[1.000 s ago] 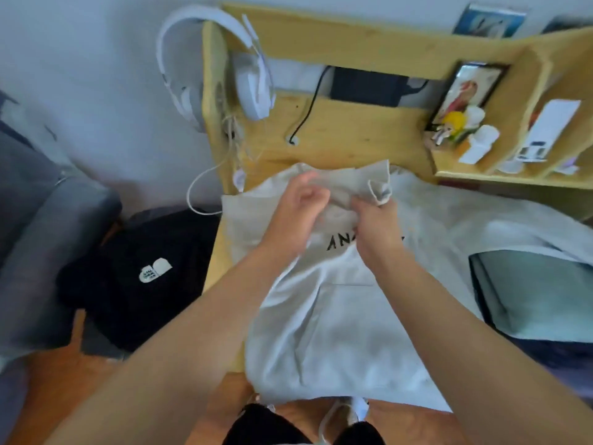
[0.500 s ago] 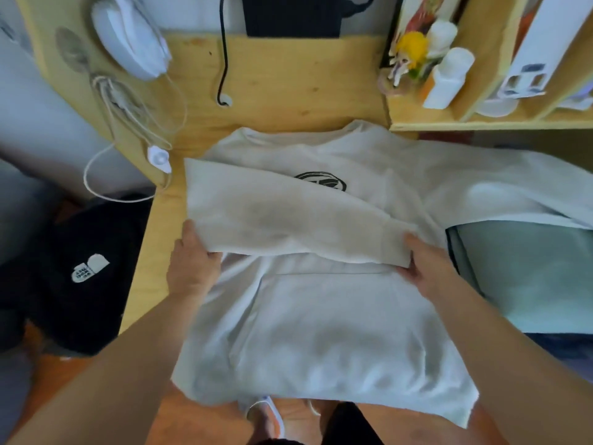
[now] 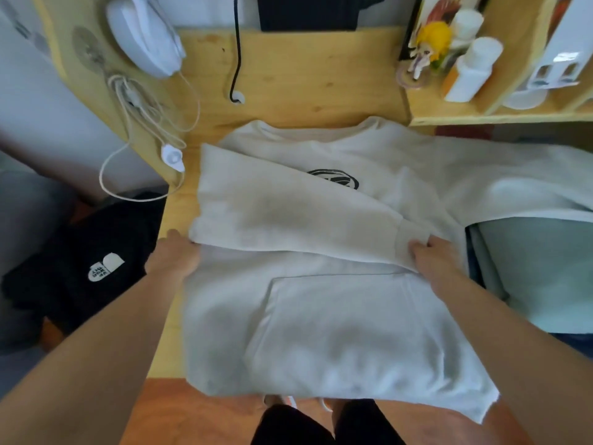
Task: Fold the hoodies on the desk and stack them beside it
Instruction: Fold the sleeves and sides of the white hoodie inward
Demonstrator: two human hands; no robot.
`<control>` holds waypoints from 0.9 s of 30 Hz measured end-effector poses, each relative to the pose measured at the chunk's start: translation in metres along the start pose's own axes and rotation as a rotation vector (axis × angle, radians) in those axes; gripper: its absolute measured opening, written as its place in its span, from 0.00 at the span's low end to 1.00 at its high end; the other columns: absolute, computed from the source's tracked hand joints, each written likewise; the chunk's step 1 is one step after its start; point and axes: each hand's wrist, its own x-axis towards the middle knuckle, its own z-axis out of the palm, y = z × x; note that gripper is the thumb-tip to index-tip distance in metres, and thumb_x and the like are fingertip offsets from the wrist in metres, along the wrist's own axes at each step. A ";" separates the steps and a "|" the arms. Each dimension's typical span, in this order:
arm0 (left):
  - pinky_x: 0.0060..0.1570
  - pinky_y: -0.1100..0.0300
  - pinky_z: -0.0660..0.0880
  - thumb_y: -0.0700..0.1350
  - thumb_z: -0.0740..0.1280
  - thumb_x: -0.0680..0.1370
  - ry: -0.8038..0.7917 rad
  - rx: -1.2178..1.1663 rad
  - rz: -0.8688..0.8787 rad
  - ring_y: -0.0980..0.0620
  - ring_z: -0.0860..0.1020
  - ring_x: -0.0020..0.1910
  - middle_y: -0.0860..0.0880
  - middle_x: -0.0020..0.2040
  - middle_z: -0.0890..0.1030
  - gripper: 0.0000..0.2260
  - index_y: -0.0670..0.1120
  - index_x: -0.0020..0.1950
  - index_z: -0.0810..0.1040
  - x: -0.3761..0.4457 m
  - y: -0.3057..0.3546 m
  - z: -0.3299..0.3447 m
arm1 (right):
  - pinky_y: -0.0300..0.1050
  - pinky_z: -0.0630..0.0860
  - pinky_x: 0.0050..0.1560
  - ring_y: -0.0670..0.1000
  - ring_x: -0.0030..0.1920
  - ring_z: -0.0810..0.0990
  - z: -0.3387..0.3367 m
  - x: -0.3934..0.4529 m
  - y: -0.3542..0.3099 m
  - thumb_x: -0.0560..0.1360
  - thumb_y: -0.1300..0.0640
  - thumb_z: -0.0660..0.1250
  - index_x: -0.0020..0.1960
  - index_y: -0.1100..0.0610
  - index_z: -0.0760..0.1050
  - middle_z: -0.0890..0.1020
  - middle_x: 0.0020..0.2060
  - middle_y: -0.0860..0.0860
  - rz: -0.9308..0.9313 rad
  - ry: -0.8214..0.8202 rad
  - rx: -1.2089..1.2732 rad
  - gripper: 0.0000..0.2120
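A pale grey hoodie (image 3: 337, 332) lies front up on the wooden desk (image 3: 288, 85), its hem hanging over the near edge. Its left sleeve (image 3: 288, 216) is folded across the chest, below a black round logo (image 3: 333, 178). My left hand (image 3: 175, 256) grips the sleeve's fold at the hoodie's left side, fingers tucked under the cloth. My right hand (image 3: 433, 256) pinches the sleeve's cuff at the right. The other sleeve (image 3: 513, 184) stretches off to the right. A black hoodie (image 3: 86, 261) with a white logo lies in a heap left of the desk.
White headphones (image 3: 144, 36) and a coiled white cable (image 3: 141, 123) hang on the desk's left side panel. A black cable (image 3: 236, 59) runs down the back. A shelf (image 3: 481, 114) at the right holds a figurine and white bottles. A pale green cushion (image 3: 539, 271) sits at the right.
A second ago both hands held bunched cloth near the chest print. They then laid the sleeve flat across the chest and moved apart to its two ends; the view tilted down.
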 end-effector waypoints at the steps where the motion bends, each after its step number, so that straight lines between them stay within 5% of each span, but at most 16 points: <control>1: 0.49 0.46 0.73 0.54 0.59 0.82 0.032 0.016 0.017 0.33 0.77 0.59 0.38 0.63 0.76 0.20 0.41 0.67 0.72 0.000 -0.004 0.003 | 0.50 0.74 0.49 0.58 0.50 0.77 0.002 -0.002 -0.001 0.80 0.55 0.65 0.68 0.58 0.75 0.80 0.54 0.58 -0.008 0.016 -0.034 0.18; 5: 0.47 0.44 0.69 0.45 0.61 0.83 0.260 0.061 0.113 0.31 0.78 0.58 0.36 0.60 0.78 0.13 0.40 0.65 0.69 0.000 -0.015 0.003 | 0.47 0.68 0.45 0.56 0.47 0.74 0.008 -0.007 0.001 0.80 0.56 0.66 0.64 0.63 0.75 0.76 0.48 0.57 -0.040 0.095 -0.104 0.16; 8: 0.46 0.42 0.70 0.40 0.65 0.80 0.308 0.005 0.136 0.29 0.76 0.58 0.34 0.63 0.73 0.19 0.39 0.68 0.65 0.002 -0.017 0.005 | 0.53 0.77 0.49 0.58 0.49 0.77 0.013 -0.018 0.000 0.74 0.56 0.69 0.66 0.61 0.74 0.78 0.51 0.56 -0.013 0.072 -0.110 0.22; 10: 0.51 0.38 0.72 0.37 0.69 0.76 0.429 0.055 0.334 0.29 0.72 0.59 0.33 0.64 0.69 0.24 0.40 0.71 0.66 -0.001 -0.012 0.010 | 0.58 0.75 0.59 0.63 0.57 0.75 0.016 -0.027 0.004 0.73 0.60 0.65 0.72 0.59 0.68 0.74 0.61 0.59 -0.118 0.198 -0.244 0.27; 13: 0.69 0.37 0.65 0.40 0.66 0.71 0.432 0.135 0.860 0.31 0.65 0.73 0.35 0.76 0.64 0.34 0.46 0.79 0.66 -0.026 0.020 0.030 | 0.61 0.65 0.67 0.66 0.68 0.65 0.025 -0.051 0.009 0.77 0.61 0.64 0.76 0.59 0.64 0.66 0.71 0.63 -0.617 0.398 -0.543 0.28; 15: 0.73 0.39 0.63 0.52 0.59 0.76 0.262 0.138 0.957 0.33 0.61 0.78 0.38 0.80 0.60 0.32 0.51 0.81 0.63 -0.044 0.044 0.048 | 0.60 0.59 0.74 0.62 0.77 0.56 0.034 -0.058 0.016 0.83 0.50 0.59 0.81 0.52 0.55 0.56 0.80 0.58 -0.707 0.145 -0.822 0.29; 18: 0.77 0.39 0.53 0.64 0.49 0.79 0.006 0.243 0.811 0.38 0.50 0.82 0.46 0.85 0.49 0.31 0.61 0.83 0.52 -0.043 0.058 0.069 | 0.60 0.48 0.79 0.57 0.82 0.40 0.030 -0.049 0.023 0.85 0.43 0.49 0.82 0.44 0.39 0.38 0.82 0.49 -0.447 -0.184 -1.036 0.30; 21: 0.77 0.40 0.53 0.61 0.58 0.81 -0.091 0.322 0.748 0.40 0.46 0.82 0.49 0.84 0.44 0.31 0.64 0.82 0.49 -0.036 0.065 0.061 | 0.51 0.57 0.76 0.57 0.79 0.57 0.005 -0.051 -0.003 0.84 0.47 0.58 0.79 0.51 0.62 0.57 0.80 0.55 -0.340 -0.192 -0.630 0.24; 23: 0.75 0.40 0.59 0.57 0.61 0.81 -0.152 0.367 0.707 0.40 0.50 0.81 0.49 0.84 0.47 0.31 0.64 0.81 0.52 -0.040 0.078 0.045 | 0.46 0.67 0.67 0.58 0.69 0.73 -0.030 -0.054 -0.014 0.82 0.53 0.63 0.69 0.56 0.76 0.74 0.69 0.57 -0.285 0.061 -0.253 0.17; 27: 0.68 0.46 0.70 0.51 0.63 0.78 -0.080 0.346 0.621 0.38 0.67 0.70 0.44 0.73 0.67 0.22 0.53 0.73 0.70 -0.077 0.111 0.033 | 0.53 0.76 0.54 0.58 0.47 0.80 -0.137 -0.045 0.004 0.79 0.59 0.62 0.57 0.60 0.80 0.82 0.42 0.55 -0.005 0.433 0.382 0.11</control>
